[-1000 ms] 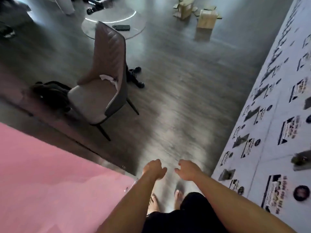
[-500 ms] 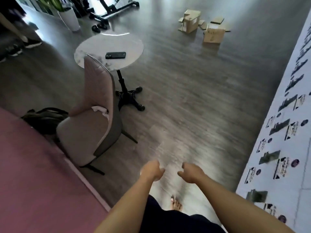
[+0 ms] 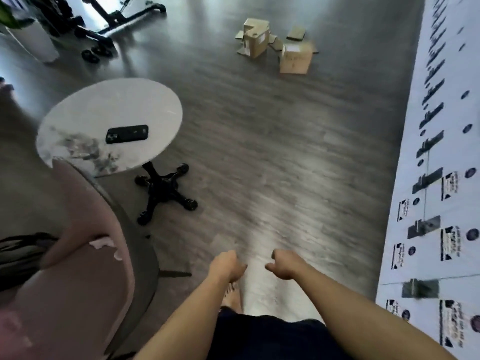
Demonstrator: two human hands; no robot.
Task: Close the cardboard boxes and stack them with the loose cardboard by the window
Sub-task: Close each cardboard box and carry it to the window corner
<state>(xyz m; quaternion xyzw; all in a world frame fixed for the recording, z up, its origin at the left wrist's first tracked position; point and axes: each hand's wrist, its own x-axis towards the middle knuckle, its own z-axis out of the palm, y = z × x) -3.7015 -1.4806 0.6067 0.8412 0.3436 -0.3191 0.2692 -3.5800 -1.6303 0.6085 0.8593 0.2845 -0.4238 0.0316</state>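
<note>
- Floor of dark grey wood planks (image 3: pixel 259 157) fills most of the view, and nothing on it looks stacked or tidied; the task appears barely begun.
- Long white printed sheet (image 3: pixel 441 178) runs down the 3 o'clock edge; it plays no part in the job, by my reading.
- Pink upholstered chair with a grey shell (image 3: pixel 78 281) sits at 8 o'clock, and just behind it, at 9 to 10 o'clock, stands the round white marble-topped table on a black star base (image 3: pixel 78 110), with a black phone (image 3: pixel 127 134) lying on top.
- Two brown cardboard boxes are far off at 12 to 1 o'clock: the taller cardboard box (image 3: pixel 255 38) has its flaps splayed out, and the squat cardboard box with a label (image 3: pixel 296 59) just beside it also shows flaps folded outward, so neither looks closed.
- Flat loose cardboard piece (image 3: pixel 296 33) lies on the floor just behind those boxes; the window itself cannot be made out for certain.
- Left hand (image 3: pixel 226 266) and right hand (image 3: pixel 285 263) hang low at 6 o'clock, near each other but apart, fingers loosely curled around nothing, well apart from the boxes.
- Left to do, as I judge it: reach the boxes, fold every flap shut, then carry and stack them with the loose cardboard.
</note>
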